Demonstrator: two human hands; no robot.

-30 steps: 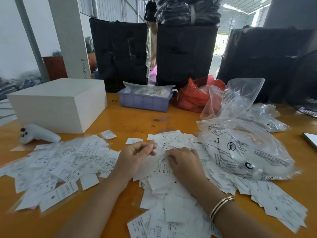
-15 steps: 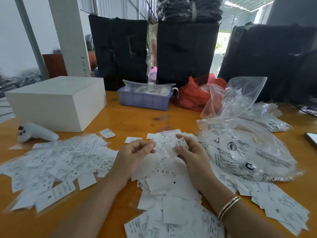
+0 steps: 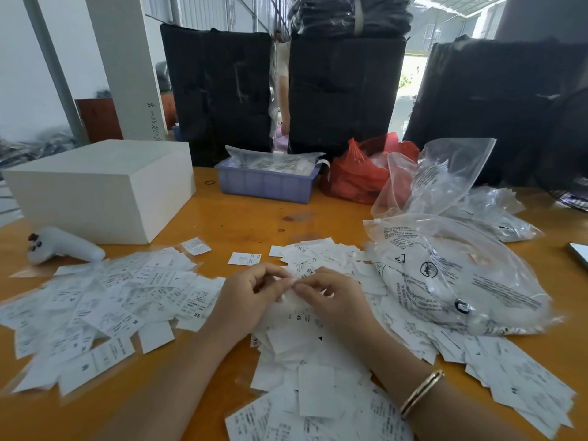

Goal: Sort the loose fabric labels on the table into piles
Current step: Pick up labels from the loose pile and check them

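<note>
White printed fabric labels cover the orange table (image 3: 254, 218). One wide pile of labels (image 3: 105, 300) lies on the left. A second, larger heap of labels (image 3: 318, 361) spreads from the middle to the right. Above the middle heap my left hand (image 3: 251, 297) and my right hand (image 3: 334, 300) meet fingertip to fingertip, pinching a white label (image 3: 291, 283) between them. Two single labels (image 3: 244, 258) lie apart just beyond my hands.
A white box (image 3: 101, 189) and a white controller (image 3: 63, 246) stand at the left. Behind are a purple tray (image 3: 267, 184) and a red bag (image 3: 359, 173). Clear printed plastic bags (image 3: 451, 272) lie on the right. Large black bundles stand beyond the table's far edge.
My right hand lifted off the middle heap with a label and came toward my left hand. Now both hands' fingertips meet on a label.
</note>
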